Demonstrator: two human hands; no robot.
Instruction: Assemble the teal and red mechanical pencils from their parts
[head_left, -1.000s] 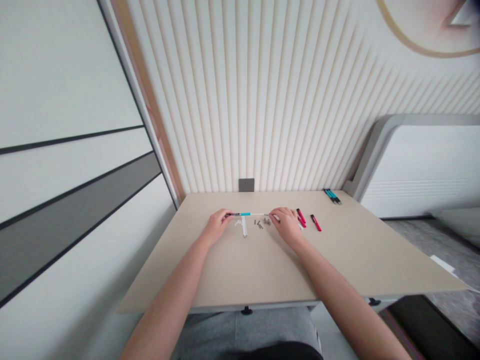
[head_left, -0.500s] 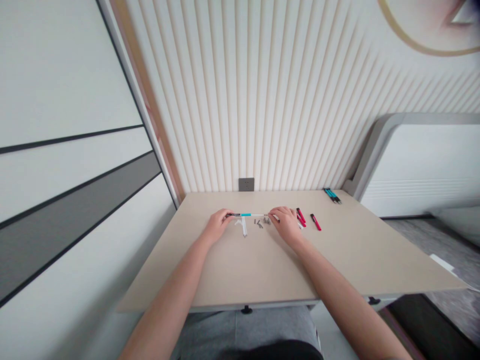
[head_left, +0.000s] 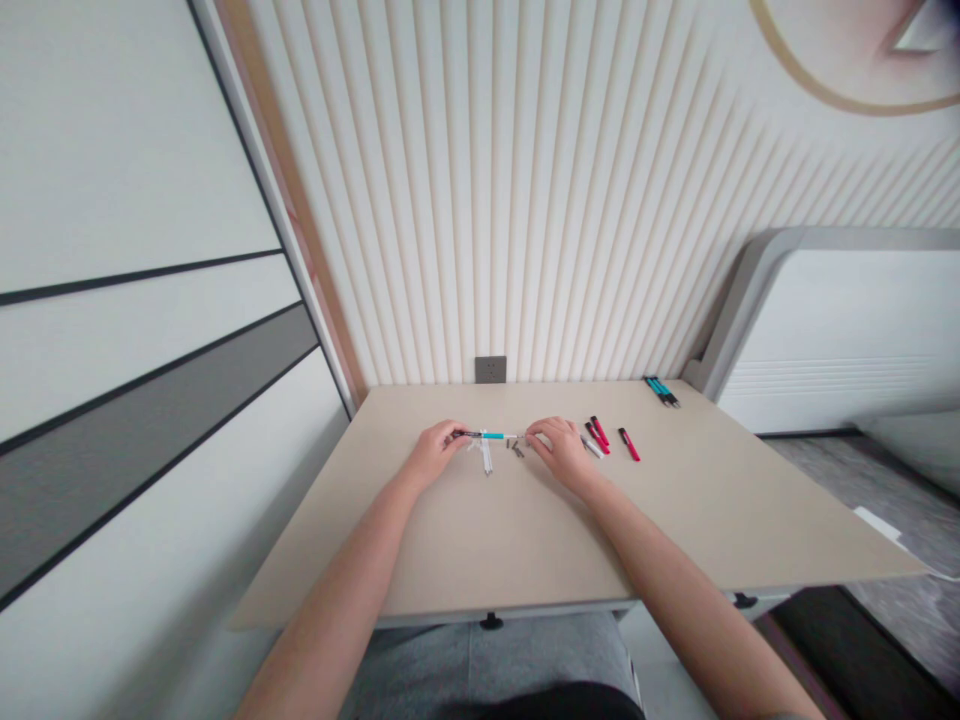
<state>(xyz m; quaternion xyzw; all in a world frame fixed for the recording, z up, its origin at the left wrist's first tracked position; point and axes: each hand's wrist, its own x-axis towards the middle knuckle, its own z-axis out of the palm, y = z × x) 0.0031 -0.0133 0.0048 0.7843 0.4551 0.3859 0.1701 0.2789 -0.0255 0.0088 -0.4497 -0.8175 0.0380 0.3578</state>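
Note:
My left hand [head_left: 436,450] is closed around the black end of a pen barrel with a blue section [head_left: 491,435], held level above the table. From the barrel's right end a thin white pen refill [head_left: 512,436] sticks out. The fingers of my right hand [head_left: 559,445] are pinched on the refill's far end; whether they hold another small part is hidden. Below the pen lie white refills [head_left: 487,460] and several small grey pieces [head_left: 516,449], probably springs or clips. Silver-grey pen parts [head_left: 592,447] lie just right of my right hand.
Red and black pens [head_left: 598,434] lie right of my right hand, with another red pen [head_left: 629,444] farther right. Blue and black pens [head_left: 662,391] rest at the table's [head_left: 510,540] back right corner. A ribbed wall with a socket [head_left: 490,370] stands behind.
My right hand has moved left, closer to my left hand. Less of the white refill shows outside the blue barrel. The view has shifted slightly.

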